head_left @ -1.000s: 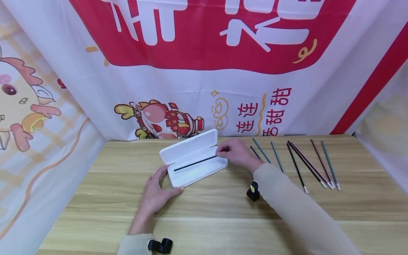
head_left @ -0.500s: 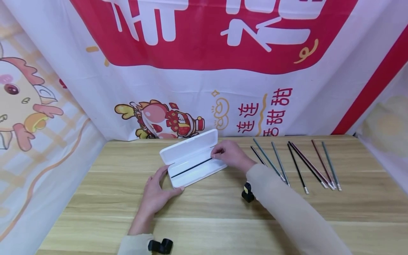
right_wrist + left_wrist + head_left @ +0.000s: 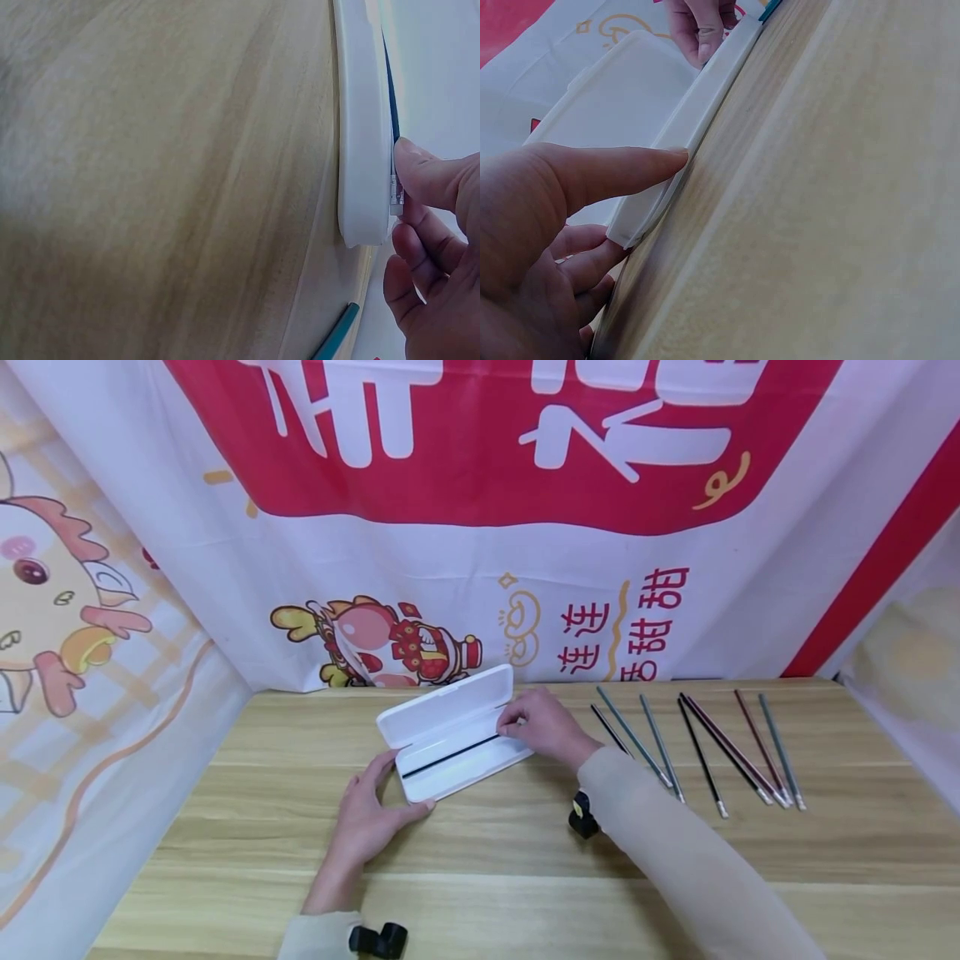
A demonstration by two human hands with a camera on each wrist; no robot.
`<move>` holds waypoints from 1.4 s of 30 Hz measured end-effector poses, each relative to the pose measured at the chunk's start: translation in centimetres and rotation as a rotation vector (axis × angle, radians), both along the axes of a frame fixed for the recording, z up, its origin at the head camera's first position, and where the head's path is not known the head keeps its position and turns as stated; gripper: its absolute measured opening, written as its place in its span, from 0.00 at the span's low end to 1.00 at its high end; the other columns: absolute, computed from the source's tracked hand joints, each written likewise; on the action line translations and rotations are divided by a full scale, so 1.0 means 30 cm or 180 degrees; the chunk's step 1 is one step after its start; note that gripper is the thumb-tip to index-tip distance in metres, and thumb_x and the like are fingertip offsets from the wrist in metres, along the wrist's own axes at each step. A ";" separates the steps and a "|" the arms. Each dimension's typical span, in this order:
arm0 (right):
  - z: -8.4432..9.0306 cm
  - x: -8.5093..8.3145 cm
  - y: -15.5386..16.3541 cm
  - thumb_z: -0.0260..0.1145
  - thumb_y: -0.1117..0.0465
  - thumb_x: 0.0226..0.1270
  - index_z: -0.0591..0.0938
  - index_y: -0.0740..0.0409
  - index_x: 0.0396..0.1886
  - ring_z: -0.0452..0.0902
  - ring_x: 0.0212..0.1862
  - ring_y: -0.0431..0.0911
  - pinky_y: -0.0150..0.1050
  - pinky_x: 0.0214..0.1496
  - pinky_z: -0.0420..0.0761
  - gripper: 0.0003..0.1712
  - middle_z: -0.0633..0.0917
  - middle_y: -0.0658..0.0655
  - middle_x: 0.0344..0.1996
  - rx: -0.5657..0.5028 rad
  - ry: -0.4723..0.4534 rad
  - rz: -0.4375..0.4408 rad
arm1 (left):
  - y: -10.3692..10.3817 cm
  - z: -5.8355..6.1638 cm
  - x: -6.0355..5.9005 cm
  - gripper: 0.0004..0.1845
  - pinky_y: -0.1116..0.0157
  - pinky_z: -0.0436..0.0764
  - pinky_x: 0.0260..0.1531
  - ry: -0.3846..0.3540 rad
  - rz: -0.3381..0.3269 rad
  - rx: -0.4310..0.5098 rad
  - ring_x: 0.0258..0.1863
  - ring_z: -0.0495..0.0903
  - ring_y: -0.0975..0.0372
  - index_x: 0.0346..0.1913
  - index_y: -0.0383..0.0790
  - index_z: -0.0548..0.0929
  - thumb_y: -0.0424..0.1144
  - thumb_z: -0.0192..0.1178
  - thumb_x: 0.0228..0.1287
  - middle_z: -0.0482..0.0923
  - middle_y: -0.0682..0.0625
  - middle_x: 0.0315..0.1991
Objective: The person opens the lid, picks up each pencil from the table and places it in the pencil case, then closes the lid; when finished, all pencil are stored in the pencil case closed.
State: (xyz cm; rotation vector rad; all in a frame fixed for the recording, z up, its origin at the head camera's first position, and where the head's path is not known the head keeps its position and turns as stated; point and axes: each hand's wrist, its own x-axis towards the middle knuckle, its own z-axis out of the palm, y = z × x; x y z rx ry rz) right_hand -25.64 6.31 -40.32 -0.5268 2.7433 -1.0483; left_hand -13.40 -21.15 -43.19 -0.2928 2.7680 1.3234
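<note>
Inside the case, right hand still pinches the lowered pencil; left hand steadies, fingers straight

Looks like a makeshift recording booth, not a real room: a plain wooden tabletop boxed in on three sides by festive cartoon banners hung as backdrop.
</note>
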 end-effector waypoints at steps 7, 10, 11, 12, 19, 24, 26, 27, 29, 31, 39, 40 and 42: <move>0.007 -0.001 -0.001 0.74 0.61 0.73 0.95 0.47 0.40 0.74 0.58 0.50 0.48 0.64 0.76 0.05 0.92 0.50 0.45 0.0140 0.0047 0.0039 | 0.001 -0.004 -0.002 0.54 0.43 0.37 0.89 0.0008 0.0014 0.0012 0.87 0.53 0.40 0.83 0.48 0.65 0.49 0.83 0.55 0.64 0.39 0.84; 0.006 -0.007 -0.002 0.74 0.61 0.73 0.95 0.48 0.40 0.74 0.58 0.50 0.48 0.64 0.76 0.05 0.92 0.49 0.44 0.0152 0.0020 0.0034 | 0.004 -0.005 -0.002 0.54 0.42 0.37 0.89 0.0007 0.0016 0.0018 0.87 0.53 0.40 0.83 0.49 0.65 0.49 0.83 0.56 0.64 0.40 0.84; 0.006 -0.008 -0.002 0.74 0.61 0.73 0.95 0.48 0.40 0.74 0.57 0.50 0.49 0.65 0.76 0.05 0.92 0.49 0.44 0.0153 0.0008 0.0035 | 0.005 -0.005 -0.002 0.54 0.42 0.37 0.89 0.0008 0.0014 0.0018 0.87 0.53 0.41 0.83 0.49 0.65 0.49 0.82 0.56 0.64 0.40 0.84; 0.005 -0.010 -0.002 0.74 0.61 0.73 0.95 0.48 0.40 0.74 0.57 0.50 0.49 0.65 0.76 0.05 0.92 0.49 0.43 0.0147 -0.0008 0.0034 | 0.006 -0.003 -0.001 0.53 0.42 0.37 0.89 0.0006 0.0017 0.0021 0.87 0.52 0.41 0.83 0.49 0.65 0.49 0.82 0.56 0.64 0.40 0.84; 0.004 -0.012 -0.001 0.73 0.63 0.74 0.94 0.51 0.39 0.80 0.52 0.48 0.48 0.64 0.79 0.05 0.91 0.51 0.43 0.0049 -0.0180 0.0014 | 0.010 0.005 0.000 0.54 0.41 0.38 0.89 0.0021 -0.0013 0.0013 0.87 0.53 0.40 0.83 0.49 0.66 0.50 0.83 0.55 0.64 0.39 0.84; 0.007 -0.008 -0.004 0.73 0.64 0.73 0.93 0.52 0.38 0.80 0.48 0.48 0.46 0.59 0.81 0.05 0.91 0.52 0.41 0.0047 -0.0158 0.0022 | 0.009 0.006 -0.001 0.54 0.41 0.38 0.88 0.0001 -0.0018 0.0015 0.87 0.52 0.39 0.83 0.49 0.65 0.50 0.83 0.55 0.63 0.39 0.84; 0.007 -0.007 -0.004 0.73 0.63 0.73 0.93 0.51 0.38 0.80 0.48 0.48 0.46 0.59 0.80 0.05 0.90 0.51 0.40 0.0054 -0.0148 0.0018 | 0.008 0.004 -0.001 0.54 0.41 0.37 0.88 0.0004 -0.0017 0.0017 0.87 0.52 0.40 0.83 0.49 0.65 0.50 0.83 0.55 0.63 0.39 0.84; 0.007 -0.006 -0.004 0.73 0.63 0.73 0.93 0.51 0.38 0.79 0.48 0.48 0.46 0.59 0.80 0.05 0.90 0.51 0.40 0.0058 -0.0143 0.0016 | 0.007 0.004 -0.001 0.54 0.41 0.37 0.89 0.0004 -0.0019 0.0015 0.87 0.52 0.40 0.83 0.49 0.65 0.50 0.83 0.55 0.63 0.39 0.84; 0.005 -0.005 -0.003 0.73 0.63 0.74 0.93 0.51 0.38 0.78 0.49 0.48 0.46 0.60 0.79 0.05 0.89 0.51 0.40 0.0052 -0.0143 -0.0006 | 0.006 0.003 -0.001 0.54 0.41 0.37 0.89 -0.0001 -0.0022 0.0013 0.87 0.52 0.40 0.83 0.49 0.65 0.50 0.83 0.56 0.63 0.39 0.84; -0.001 -0.005 0.000 0.72 0.63 0.74 0.93 0.50 0.38 0.78 0.49 0.48 0.46 0.59 0.80 0.05 0.89 0.51 0.41 0.0002 -0.0131 -0.0025 | 0.005 0.002 -0.001 0.54 0.42 0.37 0.89 -0.0003 -0.0016 0.0012 0.87 0.52 0.41 0.83 0.49 0.64 0.50 0.82 0.56 0.63 0.39 0.84; 0.000 0.026 0.056 0.73 0.59 0.74 0.93 0.47 0.41 0.82 0.45 0.46 0.41 0.50 0.84 0.04 0.91 0.50 0.41 -0.0431 -0.0057 -0.0168 | 0.003 0.003 0.004 0.54 0.40 0.38 0.88 0.0000 0.0001 -0.0003 0.87 0.52 0.39 0.83 0.49 0.65 0.50 0.83 0.54 0.63 0.39 0.84; 0.006 0.035 0.066 0.74 0.58 0.74 0.93 0.46 0.41 0.82 0.45 0.46 0.40 0.49 0.84 0.03 0.91 0.49 0.41 -0.0485 -0.0074 -0.0215 | 0.003 0.003 0.005 0.55 0.40 0.39 0.88 0.0008 0.0004 -0.0004 0.86 0.52 0.39 0.83 0.49 0.66 0.50 0.83 0.54 0.64 0.39 0.84; 0.017 0.053 0.087 0.75 0.56 0.72 0.93 0.44 0.41 0.83 0.45 0.46 0.40 0.49 0.84 0.02 0.91 0.48 0.41 -0.0588 -0.0130 -0.0343 | 0.002 0.003 0.006 0.55 0.39 0.39 0.88 0.0004 0.0016 0.0001 0.86 0.52 0.38 0.82 0.49 0.66 0.50 0.84 0.53 0.64 0.40 0.84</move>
